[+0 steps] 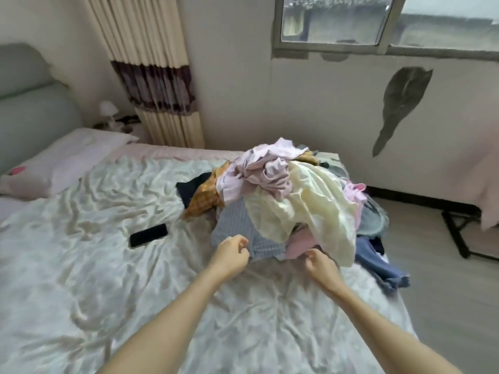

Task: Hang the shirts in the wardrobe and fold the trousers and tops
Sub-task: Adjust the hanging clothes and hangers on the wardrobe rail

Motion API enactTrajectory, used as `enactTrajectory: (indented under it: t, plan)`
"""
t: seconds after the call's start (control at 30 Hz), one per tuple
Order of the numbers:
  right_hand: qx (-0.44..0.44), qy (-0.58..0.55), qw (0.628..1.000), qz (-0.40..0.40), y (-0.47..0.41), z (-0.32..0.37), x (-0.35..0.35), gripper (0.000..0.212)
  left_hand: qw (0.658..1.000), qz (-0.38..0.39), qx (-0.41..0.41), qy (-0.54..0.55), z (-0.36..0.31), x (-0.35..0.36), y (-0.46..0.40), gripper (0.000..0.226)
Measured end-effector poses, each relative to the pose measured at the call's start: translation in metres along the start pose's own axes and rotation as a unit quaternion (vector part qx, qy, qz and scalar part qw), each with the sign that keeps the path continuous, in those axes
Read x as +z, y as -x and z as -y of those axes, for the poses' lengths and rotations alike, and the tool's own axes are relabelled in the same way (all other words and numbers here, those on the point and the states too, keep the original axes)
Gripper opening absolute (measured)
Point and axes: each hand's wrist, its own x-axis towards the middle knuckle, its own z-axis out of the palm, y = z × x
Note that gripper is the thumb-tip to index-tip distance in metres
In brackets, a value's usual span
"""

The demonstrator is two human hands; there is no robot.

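Right of frame centre, a pile of clothes (pixel 294 201) sits on the bed (pixel 81 265). The left hand (pixel 232 253) pinches the grey striped shirt (pixel 243 228) at the pile's lower edge; the right hand (pixel 320 264), fingers curled, grips a pink garment (pixel 301 245). A black phone (pixel 148 235) lies left of the pile.

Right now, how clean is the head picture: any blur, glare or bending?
Head view: soft daylight, no glare; wide-angle bending curves the window frame and curtain; edges look smeared; clothes pile, phone and both hands, left hand, right hand, read clearly.
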Motion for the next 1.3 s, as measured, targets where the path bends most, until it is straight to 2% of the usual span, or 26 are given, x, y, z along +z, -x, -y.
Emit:
enactTrajectory:
  t: [0.1, 0.2, 0.27, 0.33, 0.37, 0.43, 0.5, 0.57, 0.6, 0.67, 0.73, 0.8, 0.9, 1.03, 1.2, 1.3]
  plan:
    - [-0.046, -0.004, 0.995, -0.085, -0.105, 0.007, -0.028, 0.04, 0.999, -0.044, 0.03, 0.002, -0.03, -0.005, -0.096, 0.039]
    - [-0.144, 0.03, 0.977, -0.153, -0.2, 0.034, -0.043, 0.066, 0.993, -0.108, 0.054, 0.006, -0.036, -0.014, -0.169, 0.046]
    - [-0.192, 0.069, 0.967, -0.151, -0.25, 0.061, -0.05, 0.088, 0.989, -0.136, 0.06, 0.01, -0.031, -0.017, -0.201, 0.049]
    - [-0.204, 0.155, 0.959, -0.121, -0.287, 0.081, -0.04, 0.097, 0.986, -0.15, 0.066, 0.022, -0.02, -0.012, -0.22, 0.048]
    - [-0.207, 0.199, 0.951, -0.11, -0.3, 0.086, -0.029, 0.092, 0.985, -0.154, 0.07, 0.027, -0.011, -0.01, -0.227, 0.049]
    - [-0.209, 0.242, 0.941, -0.109, -0.312, 0.089, -0.004, 0.062, 0.986, -0.154, 0.06, 0.026, 0.001, -0.01, -0.231, 0.05]
    - [-0.18, 0.159, 0.961, -0.137, -0.307, 0.09, 0.016, 0.034, 0.989, -0.145, 0.039, 0.007, 0.012, -0.015, -0.231, 0.051]
    - [-0.153, 0.02, 0.977, -0.144, -0.29, 0.098, 0.027, 0.02, 0.99, -0.143, 0.018, 0.002, 0.02, -0.023, -0.225, 0.054]
    - [-0.156, -0.039, 0.978, -0.133, -0.278, 0.105, 0.03, 0.02, 0.989, -0.145, 0.01, 0.015, 0.023, -0.029, -0.218, 0.057]
    - [-0.182, -0.18, 0.963, -0.082, -0.252, 0.119, 0.031, 0.032, 0.988, -0.145, 0.014, 0.048, 0.024, -0.04, -0.206, 0.068]
    - [-0.228, -0.26, 0.938, -0.032, -0.221, 0.133, 0.028, 0.029, 0.988, -0.136, 0.032, 0.065, 0.021, -0.054, -0.184, 0.085]
    - [-0.264, -0.244, 0.933, -0.009, -0.187, 0.146, 0.015, 0.02, 0.989, -0.121, 0.055, 0.07, 0.02, -0.072, -0.153, 0.098]
    - [-0.341, -0.139, 0.929, 0.02, -0.131, 0.167, -0.007, 0.019, 0.991, -0.103, 0.073, 0.049, 0.025, -0.1, -0.094, 0.11]
    - [-0.439, -0.03, 0.894, 0.084, -0.033, 0.221, -0.046, 0.011, 0.989, -0.105, 0.088, 0.047, 0.031, -0.126, 0.015, 0.119]
    - [-0.478, 0.049, 0.853, 0.204, 0.103, 0.286, -0.078, 0.024, 0.98, -0.132, 0.109, 0.099, 0.04, -0.163, 0.163, 0.118]
    - [-0.513, 0.086, 0.817, 0.248, 0.195, 0.32, -0.078, 0.015, 0.973, -0.113, 0.137, 0.149, 0.044, -0.183, 0.267, 0.104]
